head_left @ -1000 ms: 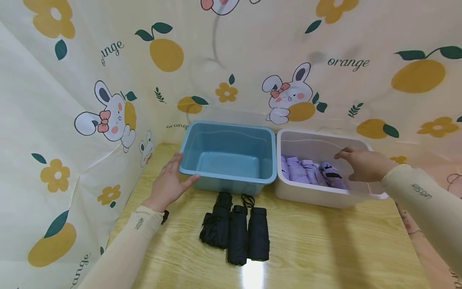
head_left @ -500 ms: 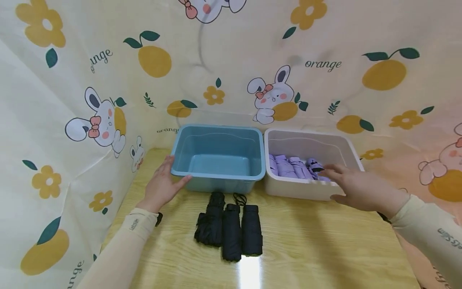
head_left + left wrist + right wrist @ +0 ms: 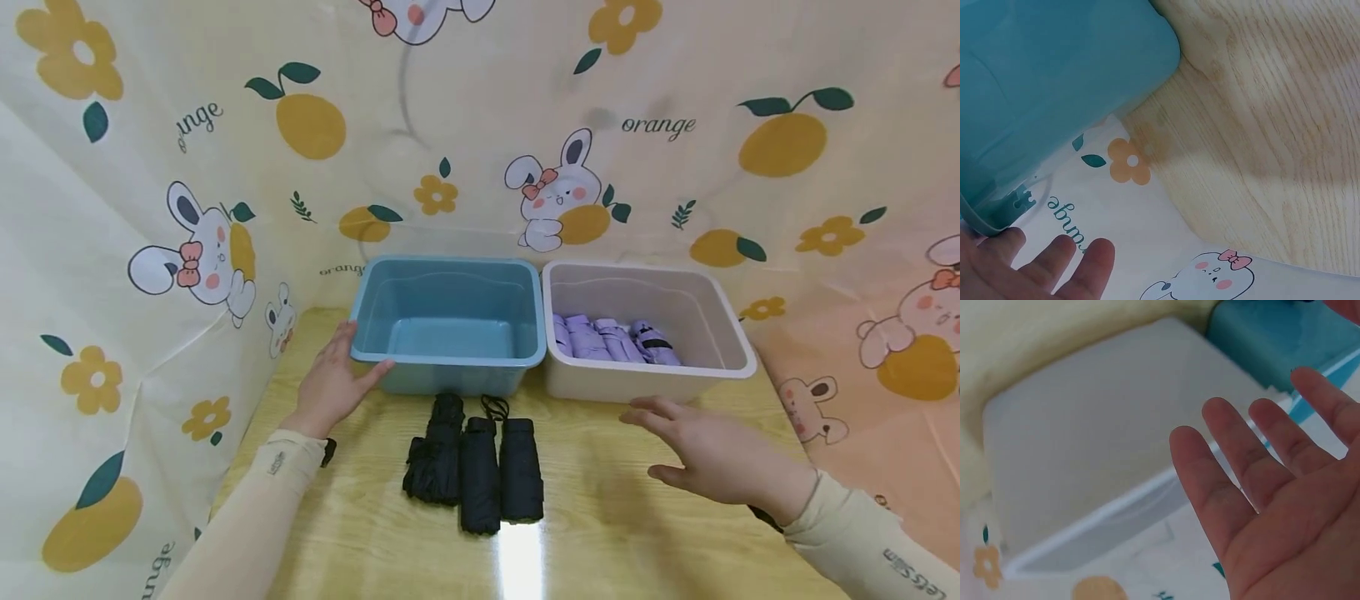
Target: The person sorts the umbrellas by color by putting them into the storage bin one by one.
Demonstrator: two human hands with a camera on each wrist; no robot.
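Note:
My left hand rests at the left front corner of the blue bin, fingers along its rim and thumb spread toward the front edge. In the left wrist view its fingers stand beside the bin's rim. My right hand hovers over the table in front of the white bin, fingers spread and nothing in them. Inside the white bin, several folded purple umbrellas lie side by side; the rightmost has a black band. Three folded black umbrellas lie on the table before the blue bin.
Both bins stand side by side at the back of the wooden table, against a printed cloth with oranges and rabbits. The cloth also rises on the left and right sides. A bright reflection lies below the black umbrellas.
My right hand has come out of the white bin and moved toward me over the table, with nothing in it. The left hand stays at the blue bin. The head view has shifted slightly.

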